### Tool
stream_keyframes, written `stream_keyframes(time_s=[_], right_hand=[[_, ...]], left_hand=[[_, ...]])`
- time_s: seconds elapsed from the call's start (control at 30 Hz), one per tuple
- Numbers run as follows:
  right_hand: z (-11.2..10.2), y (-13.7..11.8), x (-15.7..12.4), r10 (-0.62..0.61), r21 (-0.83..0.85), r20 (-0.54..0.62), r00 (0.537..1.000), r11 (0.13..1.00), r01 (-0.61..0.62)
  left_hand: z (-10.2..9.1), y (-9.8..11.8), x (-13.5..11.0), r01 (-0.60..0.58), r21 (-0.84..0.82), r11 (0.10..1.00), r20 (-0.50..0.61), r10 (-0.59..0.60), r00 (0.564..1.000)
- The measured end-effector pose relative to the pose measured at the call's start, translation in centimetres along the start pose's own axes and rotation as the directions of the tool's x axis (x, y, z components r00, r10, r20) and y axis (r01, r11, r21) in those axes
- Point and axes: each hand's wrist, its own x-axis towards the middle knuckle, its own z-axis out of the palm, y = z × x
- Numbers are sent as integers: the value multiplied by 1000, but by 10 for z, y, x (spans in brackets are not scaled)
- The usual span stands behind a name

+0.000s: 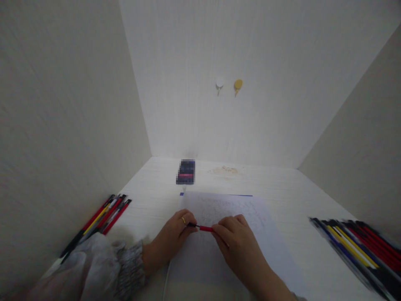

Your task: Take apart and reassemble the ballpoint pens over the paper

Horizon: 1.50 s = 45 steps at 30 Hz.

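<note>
Over the sheet of paper point(219, 263), my left hand point(175, 234), with a gold ring on one finger, is closed on a black pen part point(191, 225). Its thin dark tip points right. My right hand point(236, 238) pinches a red pen piece point(206, 228), whose free end faces that tip. The two pieces lie nearly in line; whether they touch I cannot make out. Faint handwriting covers the upper part of the paper. Fingers hide the far ends of both pieces.
Several red, yellow and black pens point(106, 213) lie by the left wall, and more pens point(360, 246) lie at the right. A blurred-out dark device point(186, 171) with a white cable sits at the back. Two hooks, white point(219, 83) and yellow point(238, 84), are on the back wall.
</note>
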Motion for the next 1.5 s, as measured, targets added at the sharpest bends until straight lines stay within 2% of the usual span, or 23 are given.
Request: stream_keyframes(time_s=[0.13, 0.3, 0.57, 1.0, 1.17, 1.3, 1.43, 1.5], right_hand=[[8, -6, -1, -33, -63, 33, 999, 997, 35], [12, -5, -1, -60, -107, 13, 998, 992, 61], [16, -5, -2, -102, -144, 54, 993, 984, 109], [13, -7, -5, -178, -113, -13, 984, 978, 176], [14, -6, -7, -55, -31, 6, 998, 998, 56], [13, -5, -7, 65, 47, 103, 993, 996, -70], [12, -5, -6, 213, 106, 292, 932, 962, -253], [11, -7, -5, 250, 154, 344, 905, 936, -317]], left_hand=[[0, 2, -1, 27, -33, 999, 42, -25, 999], [1, 1, -1, 113, -44, 993, 5, -113, 994], [2, 2, 2, 56, -51, 997, 19, -55, 998], [-2, 5, 0, 7, -36, 999, 65, -5, 998], [-1, 3, -1, -69, 41, 997, 99, 64, 993], [0, 2, -2, -120, 91, 989, 98, 111, 989], [1, 3, -3, -204, 157, 966, 130, 185, 974], [1, 3, -4, -234, 209, 949, 132, 210, 969]])
